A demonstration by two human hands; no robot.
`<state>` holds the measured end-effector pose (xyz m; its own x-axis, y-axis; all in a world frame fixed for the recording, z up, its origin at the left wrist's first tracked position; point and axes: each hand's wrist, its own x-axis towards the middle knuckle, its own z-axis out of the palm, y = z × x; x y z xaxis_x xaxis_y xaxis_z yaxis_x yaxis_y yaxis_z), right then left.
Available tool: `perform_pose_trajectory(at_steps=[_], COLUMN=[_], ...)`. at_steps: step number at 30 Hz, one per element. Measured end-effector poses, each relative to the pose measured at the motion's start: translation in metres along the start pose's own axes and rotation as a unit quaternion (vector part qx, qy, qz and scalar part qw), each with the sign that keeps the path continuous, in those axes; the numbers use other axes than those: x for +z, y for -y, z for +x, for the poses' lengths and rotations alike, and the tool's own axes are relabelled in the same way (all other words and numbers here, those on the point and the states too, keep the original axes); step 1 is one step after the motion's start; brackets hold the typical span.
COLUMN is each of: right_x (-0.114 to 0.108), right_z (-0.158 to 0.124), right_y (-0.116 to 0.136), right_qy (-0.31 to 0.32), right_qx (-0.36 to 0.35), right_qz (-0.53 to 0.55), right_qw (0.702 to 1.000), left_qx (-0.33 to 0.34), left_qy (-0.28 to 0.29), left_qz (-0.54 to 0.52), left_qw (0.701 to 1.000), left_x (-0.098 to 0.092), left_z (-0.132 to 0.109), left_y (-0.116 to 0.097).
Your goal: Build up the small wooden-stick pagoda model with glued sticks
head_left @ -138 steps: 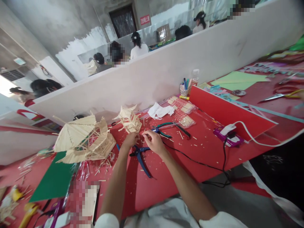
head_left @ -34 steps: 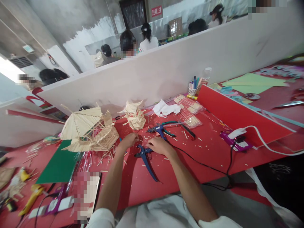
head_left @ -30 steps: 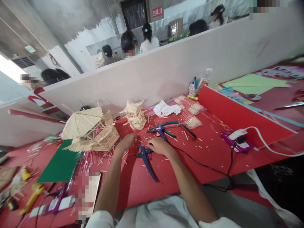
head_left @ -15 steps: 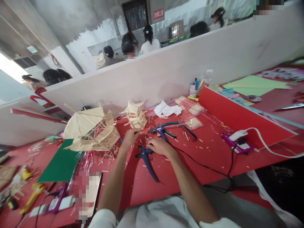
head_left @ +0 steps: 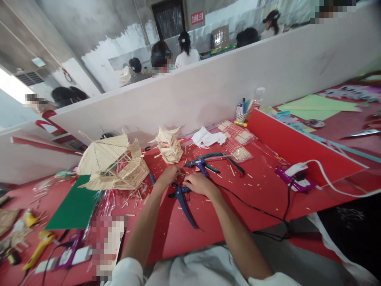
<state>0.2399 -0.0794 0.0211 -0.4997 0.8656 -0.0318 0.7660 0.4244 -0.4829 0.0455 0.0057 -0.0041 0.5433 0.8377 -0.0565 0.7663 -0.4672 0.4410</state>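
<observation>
My left hand [head_left: 169, 175] is low over the table, its fingers closed and pointing toward my right hand. My right hand [head_left: 197, 183] faces it with curled, pinched fingers. Anything in either pinch is too small to make out. Just below the hands lies a blue hand cutter [head_left: 185, 207]. A blue glue gun [head_left: 202, 165] rests beyond my right hand, its nozzle toward the left. Behind my left hand stands a small pavilion model of wooden sticks [head_left: 170, 149]. A larger stick model [head_left: 116, 163] with a wide roof is to the left.
Pliers [head_left: 236, 165], stick bundles [head_left: 238, 139] and white tissue [head_left: 208, 138] lie toward the back. A red board [head_left: 297, 145] and a purple power strip [head_left: 294, 178] are at right. The left side holds a green sheet [head_left: 73, 206] and a yellow glue gun [head_left: 38, 250]. Scraps litter the table.
My left hand has shifted slightly right and down, nearer my right hand, with its fingers more bent. The right hand has barely moved. The view has shifted slightly.
</observation>
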Motion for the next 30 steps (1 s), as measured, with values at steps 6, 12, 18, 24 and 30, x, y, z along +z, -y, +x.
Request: perform_pose_trajectory(at_steps=[6,12,18,24,30], right_x=[0.003,0.002,0.002,0.005,0.005], right_z=[0.000,0.000,0.000,0.000,0.000], right_y=[-0.002,-0.002,-0.001,-0.001,0.000], right_qy=[-0.014,-0.013,-0.013,-0.012,-0.009], right_qx=[-0.012,-0.014,-0.013,-0.012,-0.021], right_qz=[0.017,0.012,-0.002,-0.006,0.016], right_qw=[1.000,1.000,1.000,1.000,1.000], left_qx=[-0.027,-0.052,-0.120,-0.210,-0.300], left_qy=[-0.058,-0.151,-0.222,-0.283,-0.277], left_qz=[-0.037,-0.199,-0.334,-0.347,-0.182], left_qw=[0.997,0.967,0.908,0.869,0.894], left_x=[-0.011,-0.025,-0.021,-0.024,-0.050], left_z=[-0.015,-0.028,-0.072,-0.120,-0.156], left_y=[0.002,0.010,0.022,0.041,0.048])
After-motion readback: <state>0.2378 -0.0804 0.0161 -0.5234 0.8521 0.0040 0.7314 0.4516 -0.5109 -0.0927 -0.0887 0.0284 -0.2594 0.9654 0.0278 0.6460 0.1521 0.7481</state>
